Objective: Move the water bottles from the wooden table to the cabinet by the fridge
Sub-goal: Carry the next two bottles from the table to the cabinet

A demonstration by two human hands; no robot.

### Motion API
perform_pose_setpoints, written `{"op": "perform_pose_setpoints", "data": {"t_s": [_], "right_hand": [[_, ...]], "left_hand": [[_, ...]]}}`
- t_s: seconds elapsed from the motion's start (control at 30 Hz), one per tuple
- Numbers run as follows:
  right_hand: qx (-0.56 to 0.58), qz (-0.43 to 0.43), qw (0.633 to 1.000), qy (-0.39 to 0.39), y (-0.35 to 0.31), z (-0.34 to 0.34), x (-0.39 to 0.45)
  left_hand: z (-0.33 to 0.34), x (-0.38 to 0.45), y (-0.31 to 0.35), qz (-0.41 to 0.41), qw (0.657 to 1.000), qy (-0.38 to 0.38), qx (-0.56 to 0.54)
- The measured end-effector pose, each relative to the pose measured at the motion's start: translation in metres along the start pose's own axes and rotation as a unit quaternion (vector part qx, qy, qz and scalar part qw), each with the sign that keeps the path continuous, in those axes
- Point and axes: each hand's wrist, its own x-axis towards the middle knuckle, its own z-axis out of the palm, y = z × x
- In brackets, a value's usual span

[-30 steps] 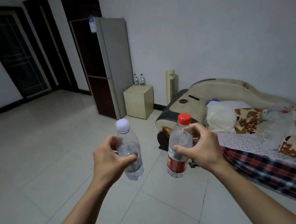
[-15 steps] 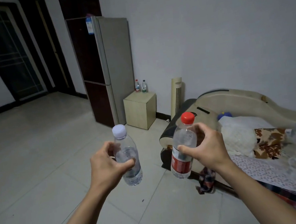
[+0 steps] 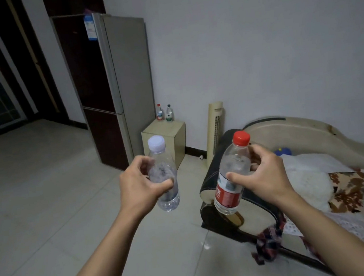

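- Right now the left hand (image 3: 140, 186) is wrapped round the middle of a clear bottle with a white cap (image 3: 163, 175), thumb across the front, bottle upright.
- Likewise the right hand (image 3: 261, 173) grips a red-capped bottle with a red label (image 3: 232, 175) at its upper body, tilted a little with the cap leaning right.
- Both bottles are carried in the air, well short of the small beige cabinet (image 3: 164, 137), which stands just beside the fridge (image 3: 109, 87), on its right against the wall.
- Two bottles (image 3: 164, 112) stand at the back of the cabinet top, near the wall; the front of that top looks free.
- Judging by this, the step in hand is the walk to the cabinet, and it should go best with both bottles kept upright and apart so they do not knock.
- On arrival, I would set each base flat on the front part of the cabinet top, clear of the two already there, one at a time.
- Loosen each grip only once the bottle stands steady; these light bottles probably tip easily.
- Mind the dark chair arm (image 3: 231, 201) and the plaid cloth (image 3: 267, 241) hanging at the bed's corner, to the cabinet's near right, when stepping past.
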Motion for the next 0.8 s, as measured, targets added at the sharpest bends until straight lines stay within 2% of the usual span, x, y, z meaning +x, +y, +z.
{"op": "perform_pose_setpoints", "data": {"t_s": [0.17, 0.4, 0.63, 0.8], "right_hand": [[-0.002, 0.012, 1.0, -0.028, 0.031, 0.043, 0.069], [0.058, 0.036, 0.998, -0.002, 0.099, 0.075, 0.202], [0.039, 0.029, 0.999, -0.008, 0.14, 0.092, 0.325], [0.029, 0.053, 0.998, -0.016, 0.168, 0.116, 0.393]], "left_hand": [[0.034, 0.067, -0.041, -0.024, 1.0, -0.017, -0.007], [0.1, 0.18, -0.063, -0.009, 0.999, -0.024, 0.037], [0.155, 0.294, -0.08, -0.014, 0.999, -0.009, 0.039], [0.194, 0.356, -0.113, -0.027, 0.999, -0.03, 0.009]]}}
